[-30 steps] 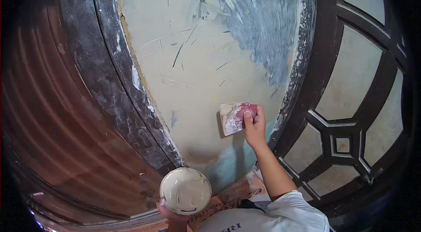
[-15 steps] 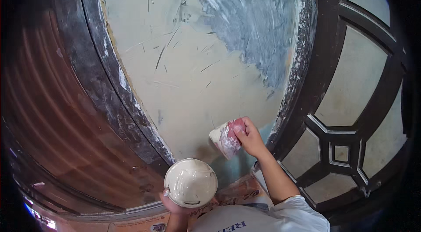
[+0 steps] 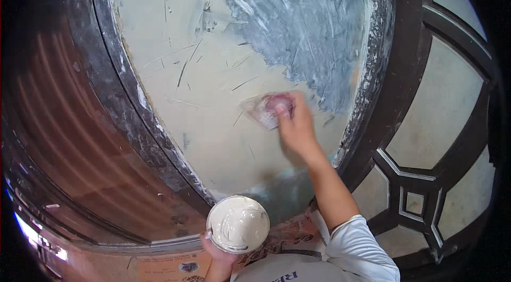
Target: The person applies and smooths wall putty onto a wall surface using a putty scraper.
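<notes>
A red spreader (image 3: pixel 269 109), smeared with pale paste and blurred by motion, is gripped in my right hand (image 3: pixel 293 122) at or close to the cream wall (image 3: pixel 165 69); whether it touches cannot be told. A grey-blue patch (image 3: pixel 298 31) covers the wall's upper right, above that hand. My left hand (image 3: pixel 215 244) holds a round container (image 3: pixel 239 223) of glossy cream paste low at the centre, fingers on its rim.
A scuffed dark frame (image 3: pixel 117 79) and glossy brown panel (image 3: pixel 80 154) stand on the left. A dark panelled door (image 3: pixel 402 122) stands on the right. Printed orange sheeting (image 3: pixel 165 266) lies on the floor below.
My right hand dipped toward the container, then rose up and slightly left along the wall with the spreader. The container has shifted a little right in view, still in my left hand.
</notes>
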`<control>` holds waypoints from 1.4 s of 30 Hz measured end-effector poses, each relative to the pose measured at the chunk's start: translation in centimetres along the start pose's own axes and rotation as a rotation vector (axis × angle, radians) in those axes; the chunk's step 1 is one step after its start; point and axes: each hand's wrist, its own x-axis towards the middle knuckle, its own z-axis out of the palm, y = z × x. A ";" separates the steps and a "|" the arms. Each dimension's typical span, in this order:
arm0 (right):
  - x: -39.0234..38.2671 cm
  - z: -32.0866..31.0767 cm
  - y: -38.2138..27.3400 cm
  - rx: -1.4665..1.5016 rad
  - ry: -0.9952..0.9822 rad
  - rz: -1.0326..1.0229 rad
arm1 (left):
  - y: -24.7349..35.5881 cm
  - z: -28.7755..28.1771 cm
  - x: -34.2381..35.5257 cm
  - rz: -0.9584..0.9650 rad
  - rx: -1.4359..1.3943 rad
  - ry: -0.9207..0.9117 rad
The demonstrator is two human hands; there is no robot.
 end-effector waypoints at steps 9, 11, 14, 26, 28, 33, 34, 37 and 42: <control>-0.3 -0.2 -1.4 0.260 -0.078 0.041 | 0.5 0.1 -1.4 0.070 0.047 0.024; 1.0 -0.1 -2.3 0.056 -0.110 0.051 | 0.8 0.5 -1.5 0.082 0.068 -0.034; 3.7 -0.9 -1.0 0.303 0.378 0.142 | 0.9 0.4 -1.5 0.085 0.041 -0.029; 0.4 -3.0 2.5 0.469 0.587 0.151 | 1.8 0.9 -0.9 0.053 0.023 -0.041; -2.4 -2.1 1.4 0.597 0.464 0.252 | 1.8 0.5 -0.4 0.082 0.016 -0.044; -8.2 -1.3 0.2 0.988 -0.328 0.488 | 2.1 2.4 1.0 0.022 0.023 -0.112; -8.9 -0.9 -0.1 1.016 -0.438 0.559 | 2.0 2.8 1.3 -0.001 0.019 -0.137; -9.9 -0.4 0.3 0.999 -0.565 0.635 | 1.2 3.0 2.0 -0.019 -0.010 -0.101; -10.0 -0.7 0.8 0.752 -0.632 0.630 | 0.6 3.6 2.3 -0.071 -0.054 -0.152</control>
